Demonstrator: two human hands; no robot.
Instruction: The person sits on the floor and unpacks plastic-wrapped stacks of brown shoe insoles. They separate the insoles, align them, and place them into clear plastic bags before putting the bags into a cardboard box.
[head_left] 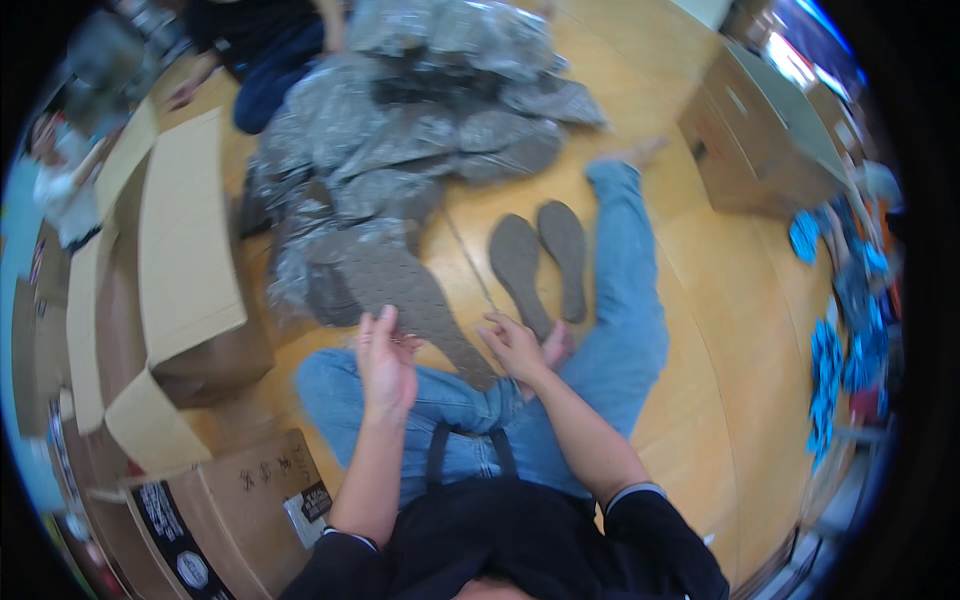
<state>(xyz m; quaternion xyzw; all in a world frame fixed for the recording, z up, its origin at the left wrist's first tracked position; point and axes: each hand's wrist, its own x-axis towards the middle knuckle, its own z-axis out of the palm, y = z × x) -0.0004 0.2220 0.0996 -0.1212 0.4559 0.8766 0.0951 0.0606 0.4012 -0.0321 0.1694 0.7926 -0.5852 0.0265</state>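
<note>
Left hand is placed at the edge of the dotted insole, its grip indiscernible; right hand is held nearby, fingers apart. Both ends are best supported.

The light is moderate and even, with soft shadows on the floor. Plastic bags show small white glints, and a white glare stands at the upper right. The left hand is slightly blurred; the open cardboard box bends near the black, round rim.
</note>
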